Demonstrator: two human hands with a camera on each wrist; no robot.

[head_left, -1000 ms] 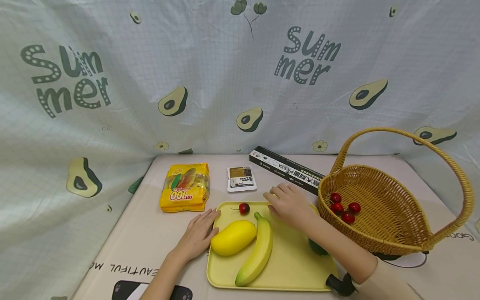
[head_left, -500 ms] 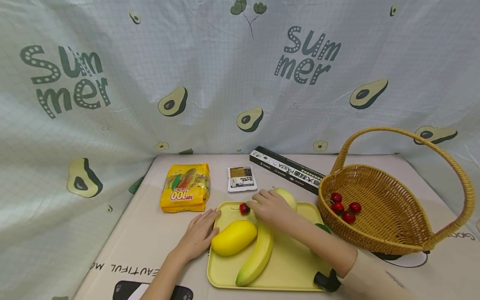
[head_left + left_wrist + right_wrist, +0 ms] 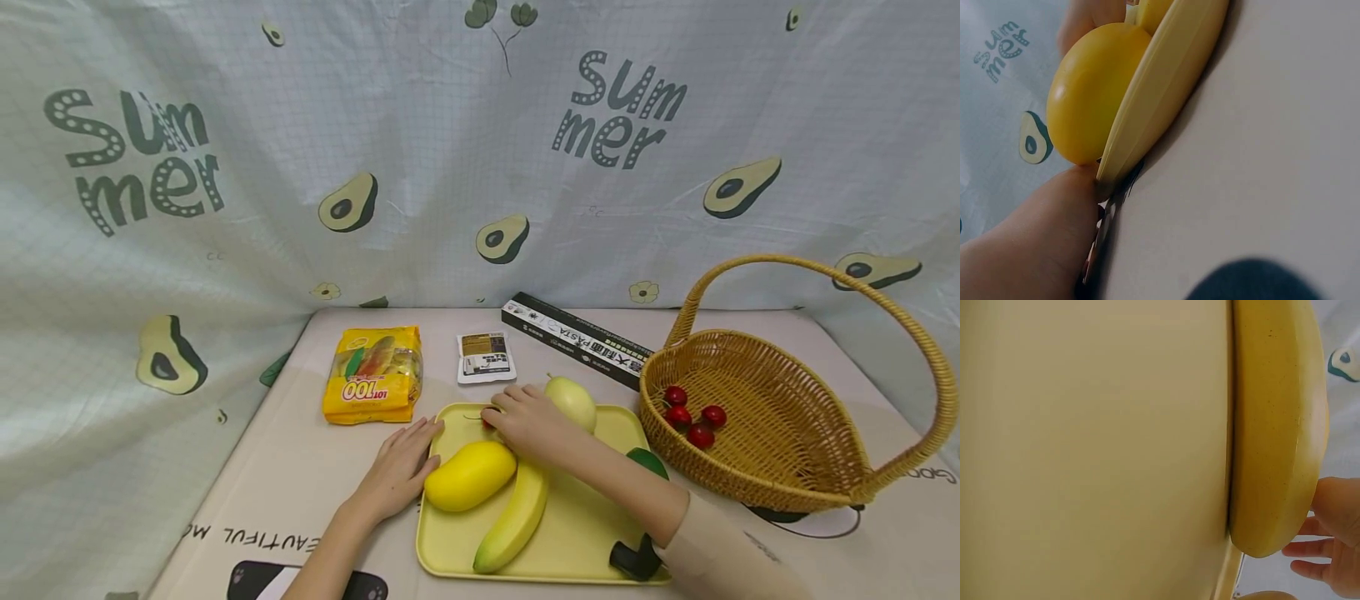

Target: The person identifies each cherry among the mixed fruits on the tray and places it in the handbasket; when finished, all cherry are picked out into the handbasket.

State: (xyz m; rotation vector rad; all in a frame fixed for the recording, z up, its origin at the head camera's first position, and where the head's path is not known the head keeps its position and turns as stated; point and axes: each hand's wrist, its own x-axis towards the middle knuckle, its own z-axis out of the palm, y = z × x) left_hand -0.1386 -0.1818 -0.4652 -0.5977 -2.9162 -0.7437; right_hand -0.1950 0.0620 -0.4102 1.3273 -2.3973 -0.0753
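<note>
On the yellow tray (image 3: 600,533) lie a mango (image 3: 470,476) and a banana (image 3: 517,517). My right hand (image 3: 534,425) reaches over the banana's stem end, its fingers closing on a dark red cherry (image 3: 487,423) at the tray's back left; they cover most of it, and its stem sticks out leftward. The thumb's hold is hidden in the head view. In the right wrist view that hand (image 3: 1338,534) points down behind the banana (image 3: 1279,425). My left hand (image 3: 400,468) rests against the tray's left edge, fingers extended, thumb near the mango.
A pale green apple (image 3: 573,403) and a partly hidden green fruit (image 3: 647,462) are at the tray's right side. Farther right stands a tall-handled wicker basket (image 3: 795,417) with several cherries. A yellow packet (image 3: 372,375), white sachet (image 3: 486,357) and black pasta box (image 3: 573,337) lie behind.
My right hand has moved left from the apple, across the banana's stem end, to the cherry, uncovering the apple. The left hand stays in place.
</note>
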